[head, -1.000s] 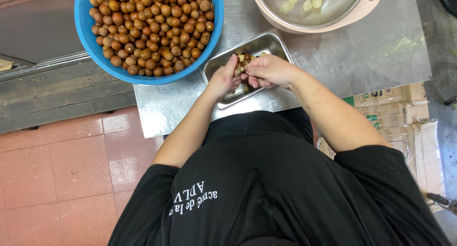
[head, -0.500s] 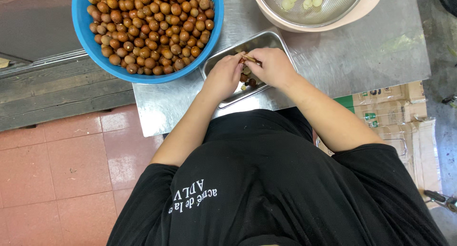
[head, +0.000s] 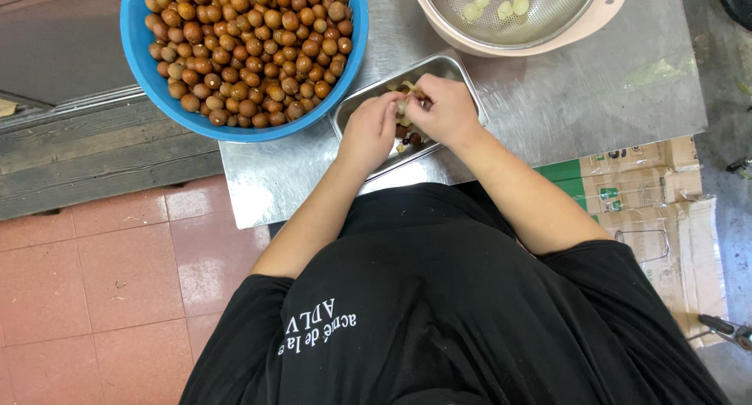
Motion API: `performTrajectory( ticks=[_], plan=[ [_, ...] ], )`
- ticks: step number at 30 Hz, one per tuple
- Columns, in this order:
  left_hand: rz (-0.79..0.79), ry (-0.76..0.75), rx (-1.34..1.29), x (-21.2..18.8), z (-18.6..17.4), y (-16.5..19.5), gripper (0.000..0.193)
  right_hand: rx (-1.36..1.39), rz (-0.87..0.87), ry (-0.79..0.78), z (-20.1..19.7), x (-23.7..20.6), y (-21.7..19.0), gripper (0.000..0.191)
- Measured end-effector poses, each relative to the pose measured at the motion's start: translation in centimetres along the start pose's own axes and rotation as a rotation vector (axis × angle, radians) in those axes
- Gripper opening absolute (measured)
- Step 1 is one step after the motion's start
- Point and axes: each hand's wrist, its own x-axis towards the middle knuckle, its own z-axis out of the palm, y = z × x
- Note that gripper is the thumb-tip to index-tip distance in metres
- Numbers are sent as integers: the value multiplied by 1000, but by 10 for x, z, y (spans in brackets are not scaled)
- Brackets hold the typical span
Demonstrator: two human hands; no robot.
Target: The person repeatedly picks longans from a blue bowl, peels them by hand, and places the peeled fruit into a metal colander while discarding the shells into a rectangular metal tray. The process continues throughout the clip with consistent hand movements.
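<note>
Both hands meet over the rectangular steel tray (head: 462, 72) on the steel counter (head: 611, 84); the left hand (head: 368, 131) and right hand (head: 442, 107) pinch one small pale fruit (head: 402, 107) between their fingertips, beside the blue bowl of brown fruits (head: 149, 84).

Soft, even daylight fills the scene, bright enough to show colours plainly. The steel desk (head: 548, 99) carries a pale, smeared glare beside the mesh strainer (head: 517, 13). Shadows under the blue bowl (head: 243, 131) are faint. Focus is sharp throughout, with slight bending of straight lines far from the bowl.
</note>
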Motion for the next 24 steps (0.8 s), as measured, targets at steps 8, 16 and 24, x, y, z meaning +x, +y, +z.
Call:
performTrajectory(
  ticks=[8, 16, 24],
  plan=[
    [-285, 137, -775, 3, 28, -37, 33, 58, 249, -22, 5, -13, 0, 19],
    [-69, 99, -759, 0, 23, -39, 33, -467, 215, -370, -31, -9, -27, 56],
    [-83, 93, -640, -3, 34, -35, 32, -215, -2, -212, -31, -14, -39, 45]
  ],
)
